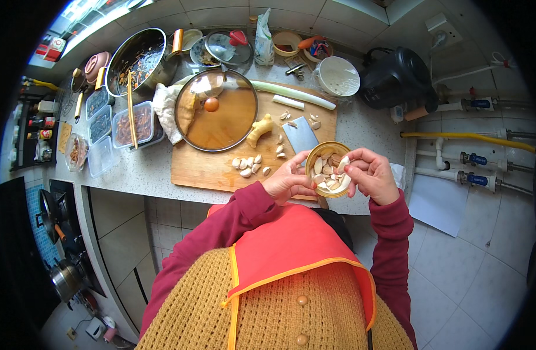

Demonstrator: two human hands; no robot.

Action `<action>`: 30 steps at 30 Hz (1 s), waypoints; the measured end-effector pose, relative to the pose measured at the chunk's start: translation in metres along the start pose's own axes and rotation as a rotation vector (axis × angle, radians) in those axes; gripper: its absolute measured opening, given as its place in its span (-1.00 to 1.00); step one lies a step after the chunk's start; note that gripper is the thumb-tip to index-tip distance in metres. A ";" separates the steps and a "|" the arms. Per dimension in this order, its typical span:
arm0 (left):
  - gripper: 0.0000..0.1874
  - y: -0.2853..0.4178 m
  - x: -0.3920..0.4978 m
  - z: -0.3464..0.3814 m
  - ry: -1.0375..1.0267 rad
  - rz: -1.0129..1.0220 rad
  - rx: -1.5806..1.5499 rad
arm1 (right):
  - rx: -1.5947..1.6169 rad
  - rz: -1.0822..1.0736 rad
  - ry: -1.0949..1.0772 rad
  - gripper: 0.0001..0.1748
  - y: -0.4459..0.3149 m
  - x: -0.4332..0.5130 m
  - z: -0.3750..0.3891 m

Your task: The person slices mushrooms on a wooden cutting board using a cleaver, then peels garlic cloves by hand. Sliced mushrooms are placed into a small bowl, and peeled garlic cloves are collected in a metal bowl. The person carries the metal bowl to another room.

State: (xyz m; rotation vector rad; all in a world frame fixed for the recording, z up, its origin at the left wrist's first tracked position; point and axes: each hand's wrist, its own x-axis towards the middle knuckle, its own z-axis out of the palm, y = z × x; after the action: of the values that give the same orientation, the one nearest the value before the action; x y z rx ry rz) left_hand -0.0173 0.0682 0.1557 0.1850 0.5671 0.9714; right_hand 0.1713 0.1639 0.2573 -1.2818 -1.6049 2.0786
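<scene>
My left hand [289, 177] grips a round yellowish bowl [310, 162] with garlic cloves in it, above the right front part of a wooden cutting board [202, 173]. Over the bowl's right side, my right hand [369, 173] pinches a pale garlic clove [343, 164] between thumb and fingers. A cleaver blade [300, 134] lies on the board behind the bowl, its near end hidden. Several garlic cloves [246, 172] form a group at the front of the board, with more near the blade. A ginger root [260, 130] and a long leek [294, 94] lie farther back.
A glass lid [216, 127] with a knob covers the board's left part, beside a white cloth [163, 109]. A large steel pot [139, 65], plastic containers [134, 124] with chopsticks [131, 109], and a film-covered bowl [338, 76] stand around. A black appliance [397, 78] is at the right.
</scene>
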 end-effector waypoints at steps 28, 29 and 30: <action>-0.20 -0.003 -0.001 0.000 -0.011 -0.007 -0.005 | -0.886 -0.431 0.386 -0.85 -0.001 -0.012 0.017; -0.19 -0.003 -0.001 0.000 -0.012 -0.005 0.005 | -0.866 -0.439 0.394 -0.84 0.000 -0.012 0.018; -0.19 -0.002 -0.001 0.001 -0.019 -0.005 0.011 | -0.846 -0.448 0.403 -0.83 0.001 -0.013 0.018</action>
State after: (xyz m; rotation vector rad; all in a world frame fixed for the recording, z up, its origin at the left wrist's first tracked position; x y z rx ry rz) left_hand -0.0155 0.0661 0.1559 0.2028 0.5553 0.9608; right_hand 0.1658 0.1434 0.2631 -1.2520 -2.3572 0.8101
